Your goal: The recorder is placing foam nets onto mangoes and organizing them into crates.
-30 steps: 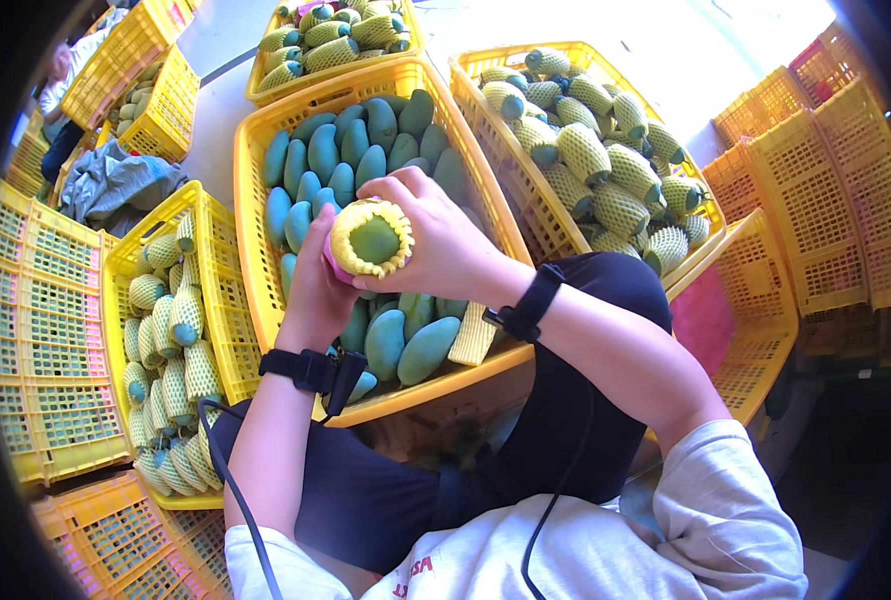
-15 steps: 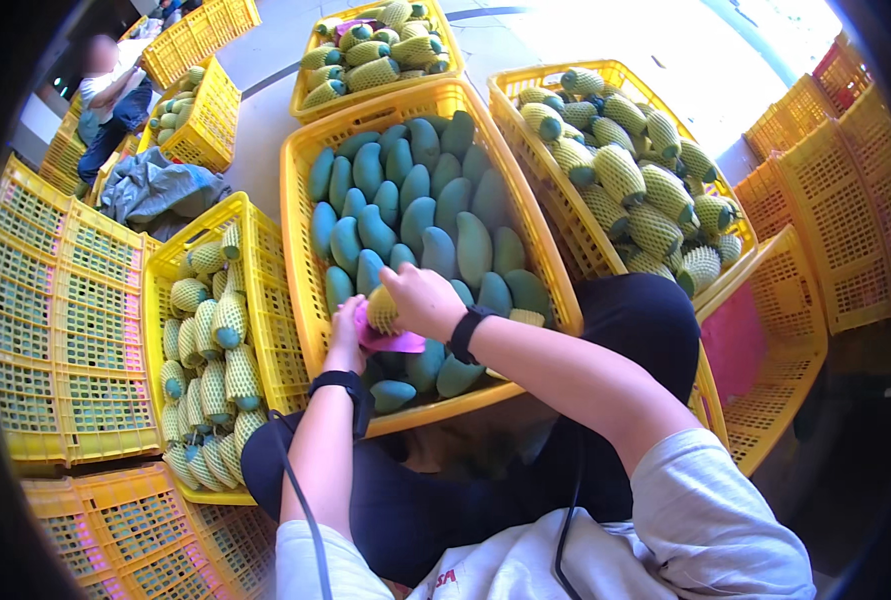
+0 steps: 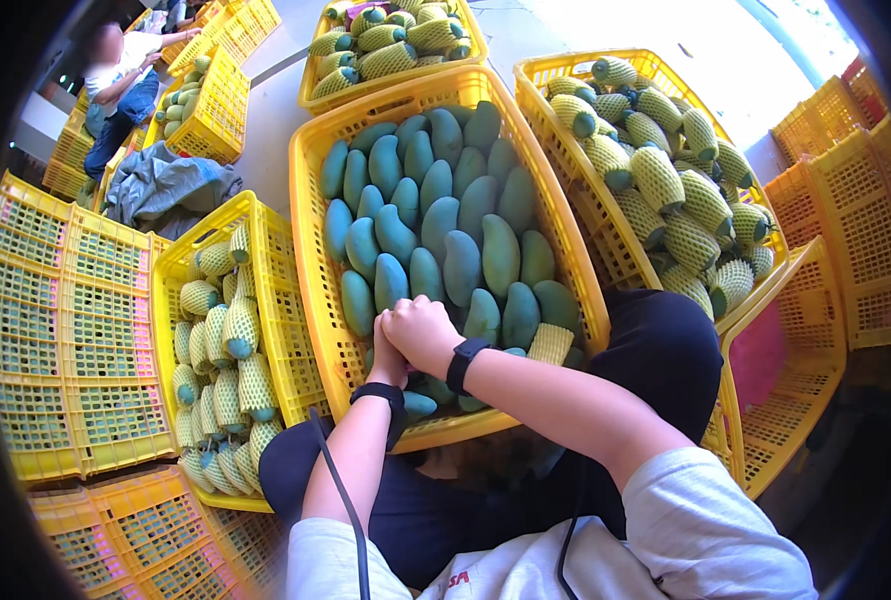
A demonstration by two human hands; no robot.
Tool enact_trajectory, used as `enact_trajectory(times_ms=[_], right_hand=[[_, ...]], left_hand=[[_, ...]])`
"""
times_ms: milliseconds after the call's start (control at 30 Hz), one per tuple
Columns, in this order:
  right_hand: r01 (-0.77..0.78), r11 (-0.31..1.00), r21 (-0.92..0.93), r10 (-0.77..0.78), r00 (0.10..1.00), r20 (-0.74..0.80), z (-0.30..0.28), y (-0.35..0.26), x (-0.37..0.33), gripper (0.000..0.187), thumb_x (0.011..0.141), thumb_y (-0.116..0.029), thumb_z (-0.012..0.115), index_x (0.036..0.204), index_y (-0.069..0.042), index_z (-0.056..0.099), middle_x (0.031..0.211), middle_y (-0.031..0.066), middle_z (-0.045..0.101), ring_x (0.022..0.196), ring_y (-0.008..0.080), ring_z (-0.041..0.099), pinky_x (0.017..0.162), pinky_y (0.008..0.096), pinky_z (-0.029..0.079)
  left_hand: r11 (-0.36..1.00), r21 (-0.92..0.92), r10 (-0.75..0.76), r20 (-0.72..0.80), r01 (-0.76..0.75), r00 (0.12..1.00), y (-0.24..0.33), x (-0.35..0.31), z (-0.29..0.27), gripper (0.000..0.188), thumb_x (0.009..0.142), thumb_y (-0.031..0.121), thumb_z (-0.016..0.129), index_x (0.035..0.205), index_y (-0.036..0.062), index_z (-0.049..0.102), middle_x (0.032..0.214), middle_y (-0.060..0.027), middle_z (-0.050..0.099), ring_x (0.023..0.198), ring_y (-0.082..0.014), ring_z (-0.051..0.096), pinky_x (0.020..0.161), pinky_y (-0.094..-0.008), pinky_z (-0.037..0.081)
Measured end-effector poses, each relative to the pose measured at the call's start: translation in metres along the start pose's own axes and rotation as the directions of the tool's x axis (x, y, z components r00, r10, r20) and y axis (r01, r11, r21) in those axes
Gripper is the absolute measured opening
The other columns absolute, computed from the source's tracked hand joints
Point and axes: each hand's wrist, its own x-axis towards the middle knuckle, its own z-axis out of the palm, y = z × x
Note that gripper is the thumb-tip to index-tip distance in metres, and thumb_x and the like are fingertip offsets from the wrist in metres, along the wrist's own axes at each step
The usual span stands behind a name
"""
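Note:
Bare blue-green mangoes (image 3: 462, 268) fill the large yellow crate (image 3: 317, 262) in front of me. Over its near left part, my left hand (image 3: 389, 354) and my right hand (image 3: 422, 334) are pressed together, both closed. Their fingers and backs hide what is between them. A pale yellow foam net sleeve (image 3: 550, 344) lies on the mangoes near the crate's right front corner. One mango (image 3: 418, 404) shows just below my hands, close to the near rim.
Net-wrapped mangoes fill a left crate (image 3: 273, 255), a right crate (image 3: 573, 205) and a far crate (image 3: 473, 48). Stacked yellow crates (image 3: 40, 330) wall the left side. Grey cloth (image 3: 170, 185) lies behind the left crate. Another person (image 3: 125, 85) works at the far left.
My hands have come together, and the yellow foam net and pink sheet they held are now hidden. The view has shifted slightly, with the crates appearing farther right.

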Motion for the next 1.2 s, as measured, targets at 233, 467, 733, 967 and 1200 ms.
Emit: enact_trajectory(times_ms=[233,467,733,967,1200], right_hand=[[-0.043,0.944,0.326,-0.045,0.965,0.258,-0.01,0.01,0.009,0.031,0.068,-0.016,0.066,0.094,-0.001,0.057,0.085,0.0142,0.063,0.079,0.0281,0.064,0.06,0.0375,0.052],[-0.072,0.937,0.341,0.019,0.987,0.157,0.0,0.01,0.004,0.027,0.07,-0.011,0.061,0.093,-0.002,0.052,0.081,0.0174,0.06,0.075,0.0314,0.063,0.063,0.0384,0.052],[-0.123,0.975,0.183,0.128,0.992,-0.016,0.007,0.003,-0.007,0.014,0.074,-0.013,0.059,0.086,-0.005,0.054,0.078,0.0121,0.058,0.07,0.0277,0.063,0.057,0.0336,0.052],[-0.072,0.997,0.002,0.072,0.987,-0.146,0.011,-0.005,-0.013,0.012,0.073,-0.014,0.058,0.081,-0.005,0.055,0.075,0.0104,0.058,0.065,0.0236,0.062,0.055,0.0292,0.051],[-0.083,0.995,0.047,0.089,0.986,-0.143,0.012,0.003,-0.014,0.024,0.07,-0.012,0.063,0.088,-0.002,0.052,0.079,0.0131,0.058,0.068,0.0261,0.062,0.055,0.0307,0.052]], left_hand=[[0.994,-0.102,-0.002,-0.25,-0.024,0.968,0.002,-0.005,0.005,0.05,0.088,0.056,0.03,0.103,0.0146,0.053,0.106,-0.006,0.057,0.096,-0.0184,0.054,0.085,-0.0331,0.04],[0.927,-0.345,-0.223,-0.203,0.144,0.954,0.009,-0.002,0.006,0.046,0.087,0.053,0.03,0.102,0.0153,0.052,0.107,-0.0063,0.056,0.098,-0.0218,0.054,0.082,-0.035,0.044],[0.845,-0.443,-0.318,0.035,0.3,0.947,0.01,0.01,-0.002,0.038,0.086,0.048,0.036,0.093,0.0144,0.052,0.098,-0.0075,0.057,0.093,-0.0202,0.052,0.081,-0.0307,0.04],[0.83,-0.503,-0.28,0.003,0.244,0.96,0.012,-0.005,0.004,0.044,0.085,0.053,0.036,0.099,0.0152,0.052,0.108,-0.0077,0.057,0.103,-0.0206,0.05,0.087,-0.0309,0.038],[0.899,-0.393,-0.239,-0.069,0.194,0.969,0.01,0.007,0.003,0.041,0.085,0.051,0.036,0.095,0.016,0.055,0.1,-0.0059,0.057,0.096,-0.0194,0.052,0.084,-0.03,0.04]])
